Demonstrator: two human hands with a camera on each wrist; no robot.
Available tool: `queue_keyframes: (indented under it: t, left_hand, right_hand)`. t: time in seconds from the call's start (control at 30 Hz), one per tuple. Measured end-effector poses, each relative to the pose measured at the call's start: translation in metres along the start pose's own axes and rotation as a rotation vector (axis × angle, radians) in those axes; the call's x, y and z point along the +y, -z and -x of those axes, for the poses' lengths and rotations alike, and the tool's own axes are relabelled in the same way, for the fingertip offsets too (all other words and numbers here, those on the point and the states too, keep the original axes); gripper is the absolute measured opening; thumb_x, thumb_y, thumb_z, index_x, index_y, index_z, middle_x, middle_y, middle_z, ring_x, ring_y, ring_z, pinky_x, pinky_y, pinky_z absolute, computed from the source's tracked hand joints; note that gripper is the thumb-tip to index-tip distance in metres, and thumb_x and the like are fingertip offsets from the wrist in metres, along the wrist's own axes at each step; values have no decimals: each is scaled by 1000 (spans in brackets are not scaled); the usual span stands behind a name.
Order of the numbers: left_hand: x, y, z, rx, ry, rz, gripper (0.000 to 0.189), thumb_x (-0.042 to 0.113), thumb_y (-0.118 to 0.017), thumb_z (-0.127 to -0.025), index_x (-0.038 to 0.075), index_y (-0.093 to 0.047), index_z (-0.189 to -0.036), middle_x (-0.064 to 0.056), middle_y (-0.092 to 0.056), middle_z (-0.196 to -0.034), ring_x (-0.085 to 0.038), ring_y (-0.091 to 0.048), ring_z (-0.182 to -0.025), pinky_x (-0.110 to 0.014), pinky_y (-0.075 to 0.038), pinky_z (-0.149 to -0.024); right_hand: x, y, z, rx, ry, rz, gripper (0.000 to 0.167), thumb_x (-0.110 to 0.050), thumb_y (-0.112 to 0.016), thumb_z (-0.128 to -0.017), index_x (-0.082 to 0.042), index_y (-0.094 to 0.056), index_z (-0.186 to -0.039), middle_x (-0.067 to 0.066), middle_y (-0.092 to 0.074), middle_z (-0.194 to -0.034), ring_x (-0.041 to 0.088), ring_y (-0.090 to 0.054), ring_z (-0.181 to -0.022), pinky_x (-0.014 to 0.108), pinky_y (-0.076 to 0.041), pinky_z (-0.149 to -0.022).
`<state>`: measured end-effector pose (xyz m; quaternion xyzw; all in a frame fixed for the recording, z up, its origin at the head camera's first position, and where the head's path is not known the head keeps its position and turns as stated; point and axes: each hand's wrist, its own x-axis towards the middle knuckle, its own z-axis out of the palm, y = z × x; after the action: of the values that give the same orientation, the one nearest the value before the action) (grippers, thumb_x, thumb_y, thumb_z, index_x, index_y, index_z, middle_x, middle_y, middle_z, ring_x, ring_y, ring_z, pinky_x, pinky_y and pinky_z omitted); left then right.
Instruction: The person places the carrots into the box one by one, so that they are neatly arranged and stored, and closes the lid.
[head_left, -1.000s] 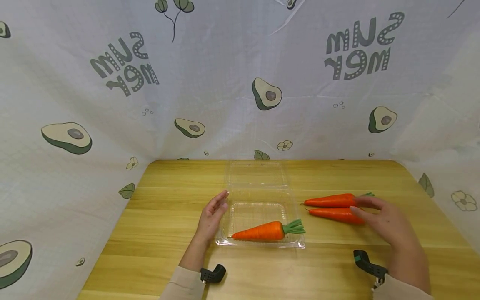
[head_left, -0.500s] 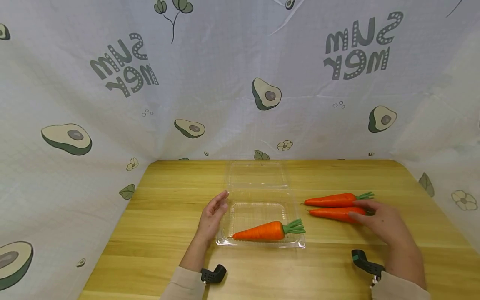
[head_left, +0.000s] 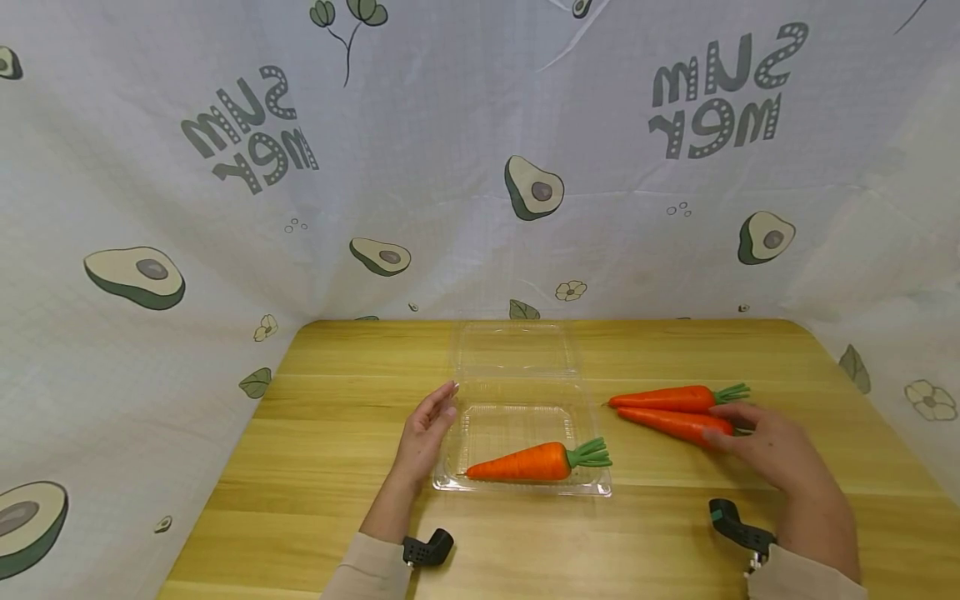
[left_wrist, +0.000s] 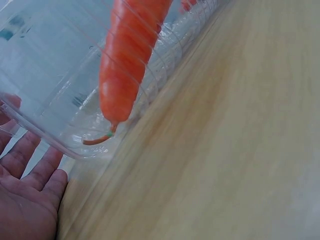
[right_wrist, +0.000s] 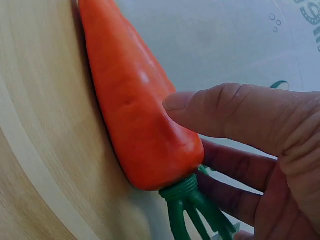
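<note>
A hinged clear plastic box (head_left: 447,483) lies with its lid (head_left: 514,348) folded back. Inside, along the near side, rests one orange carrot (head_left: 525,463), its green top over the right rim. My left hand (head_left: 420,437) rests at the box's left edge, fingers (left_wrist: 46,167) extended by the rim. To the right of the box, my right hand (head_left: 776,446) pinches the thick end of the nearer carrot (head_left: 667,422), thumb on one side and fingers on the other, around its green stem end. The farther carrot (head_left: 660,398) lies right beside it, green top pointing right.
Light wood table (head_left: 315,467) spreads beneath everything. A white cloth (head_left: 450,183) with avocado prints hangs behind and along both sides. Each wrist wears a black camera mount (head_left: 429,548).
My right hand has settled on the nearer carrot's thick end. That carrot's narrow tip has swung away from me, against the farther carrot. The left hand and box stay put.
</note>
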<state>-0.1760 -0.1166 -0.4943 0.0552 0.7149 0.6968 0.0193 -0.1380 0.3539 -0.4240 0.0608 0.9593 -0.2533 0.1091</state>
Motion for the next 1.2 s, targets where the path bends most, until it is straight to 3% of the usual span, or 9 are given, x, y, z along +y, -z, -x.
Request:
queue_keyframes:
  t: [0.53,0.8,1.2]
  left_hand:
    - [1,0,0,5,-8,-7,47,15,-56,-105,6,-49,-150,-15,-50,-156,-36,-44,-147,-53,-34,-123]
    - [1,-1,0,8,-7,-1,47,14,-56,-104,6,-49,-150,-15,-51,-155,-36,-44,-147,-53,-33,-123]
    - [1,0,1,1,-10,-11,47,17,-56,-105,6,-48,-151,-15,-50,-156,-37,-44,-147,-54,-34,-123]
  right_hand:
    - [4,-4,-2,-12,20,9,82,-59,-65,-93,0,-47,-146,43,-35,-149,65,-38,-126,76,-39,-95]
    - [3,-4,-3,-62,-6,-37,84,-54,-70,-91,1,-43,-149,43,-33,-149,63,-39,-125,75,-40,-95]
    - [-4,-2,0,-72,-34,-69,95,-68,-68,-86,-2,-44,-149,39,-42,-146,58,-45,-123,71,-43,-93]
